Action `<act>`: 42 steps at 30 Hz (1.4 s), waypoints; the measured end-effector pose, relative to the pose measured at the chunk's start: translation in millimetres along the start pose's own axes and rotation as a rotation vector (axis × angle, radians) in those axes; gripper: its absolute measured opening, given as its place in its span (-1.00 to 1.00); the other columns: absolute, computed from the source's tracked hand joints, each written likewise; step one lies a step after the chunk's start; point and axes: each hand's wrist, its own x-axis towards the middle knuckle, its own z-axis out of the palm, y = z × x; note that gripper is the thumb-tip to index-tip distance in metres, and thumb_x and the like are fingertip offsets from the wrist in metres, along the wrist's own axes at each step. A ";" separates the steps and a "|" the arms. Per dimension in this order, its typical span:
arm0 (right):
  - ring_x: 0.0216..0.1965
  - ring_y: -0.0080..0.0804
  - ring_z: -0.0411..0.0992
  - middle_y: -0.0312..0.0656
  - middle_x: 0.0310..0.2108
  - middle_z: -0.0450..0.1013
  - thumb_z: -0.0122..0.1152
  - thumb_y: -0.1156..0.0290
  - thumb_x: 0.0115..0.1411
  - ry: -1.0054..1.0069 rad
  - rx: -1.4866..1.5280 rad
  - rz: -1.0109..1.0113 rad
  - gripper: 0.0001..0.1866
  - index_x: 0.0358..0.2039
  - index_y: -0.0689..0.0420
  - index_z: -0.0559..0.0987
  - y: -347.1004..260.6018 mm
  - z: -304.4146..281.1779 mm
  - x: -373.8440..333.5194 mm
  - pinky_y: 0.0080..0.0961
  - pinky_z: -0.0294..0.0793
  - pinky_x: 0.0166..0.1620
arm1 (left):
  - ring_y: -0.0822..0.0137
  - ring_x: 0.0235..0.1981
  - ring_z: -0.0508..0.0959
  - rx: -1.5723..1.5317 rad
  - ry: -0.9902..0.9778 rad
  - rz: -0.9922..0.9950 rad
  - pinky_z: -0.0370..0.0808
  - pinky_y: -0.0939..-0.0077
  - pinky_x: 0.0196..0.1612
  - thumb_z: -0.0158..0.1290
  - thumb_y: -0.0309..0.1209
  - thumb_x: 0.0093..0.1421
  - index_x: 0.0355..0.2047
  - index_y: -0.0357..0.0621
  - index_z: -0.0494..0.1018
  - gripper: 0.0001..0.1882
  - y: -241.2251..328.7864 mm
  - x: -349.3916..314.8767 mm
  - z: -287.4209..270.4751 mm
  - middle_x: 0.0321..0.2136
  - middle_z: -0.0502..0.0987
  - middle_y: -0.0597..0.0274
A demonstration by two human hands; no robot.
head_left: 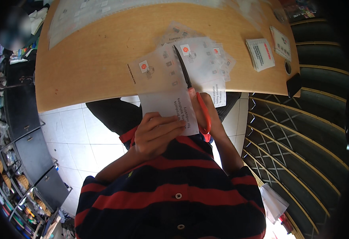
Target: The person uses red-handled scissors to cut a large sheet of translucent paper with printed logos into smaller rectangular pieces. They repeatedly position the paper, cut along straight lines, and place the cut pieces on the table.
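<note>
My left hand (pixel 156 133) pinches the near end of a whitish translucent printed sheet (pixel 152 93), which reaches over the table edge toward me. Small orange and grey marks are printed on it. In my right hand (pixel 206 104) is a pair of scissors (pixel 204 115) with red handles. Their dark blades point away from me and lie along the sheet's right side; whether they are parted is hard to tell. Several similar printed sheets (pixel 203 59) overlap on the table just beyond and to the right of the blades.
The wooden table (pixel 83 75) carries clear plastic sheeting (pixel 114 12) along its far side. At right are a stack of printed cards (pixel 261 55), another printed piece (pixel 281 43) and a black phone-like object (pixel 294 85). A folding metal gate (pixel 294 131) stands right; cluttered shelves (pixel 13 167) stand left.
</note>
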 end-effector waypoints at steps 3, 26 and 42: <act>-0.81 -0.49 0.23 -0.27 -0.88 0.21 -0.30 -0.08 0.41 0.001 -0.036 -0.062 -0.25 -0.74 0.25 0.39 -9.2 -2.8 1.9 -0.47 0.22 -0.66 | 0.33 -0.22 0.61 -0.010 0.001 -0.005 0.39 0.44 -0.27 0.13 -0.54 -0.13 -0.38 -0.18 0.61 -0.76 1.8 -0.8 -1.8 -0.26 0.65 0.26; -0.86 -0.51 0.22 -0.26 -0.88 0.20 -0.35 -0.22 0.36 -0.098 0.150 0.085 -0.26 -0.64 0.20 0.38 -51.2 -6.9 22.4 -0.56 0.20 -0.74 | 0.33 -0.26 0.62 0.091 0.020 -0.014 0.40 0.38 -0.20 0.17 -0.52 -0.09 -0.43 -0.16 0.59 -0.85 -6.6 -2.3 -10.7 -0.30 0.65 0.25; -0.85 -0.46 0.27 -0.20 -0.81 0.26 -0.34 -0.23 0.35 -0.123 0.141 0.093 -0.24 -0.68 0.21 0.34 -44.7 -17.5 26.2 -0.55 0.26 -0.73 | 0.22 -0.01 0.56 0.313 -0.069 -0.170 0.35 0.27 0.01 0.20 -0.53 0.04 -0.27 -0.16 0.58 -0.80 -69.3 -9.9 -37.6 -0.17 0.62 0.17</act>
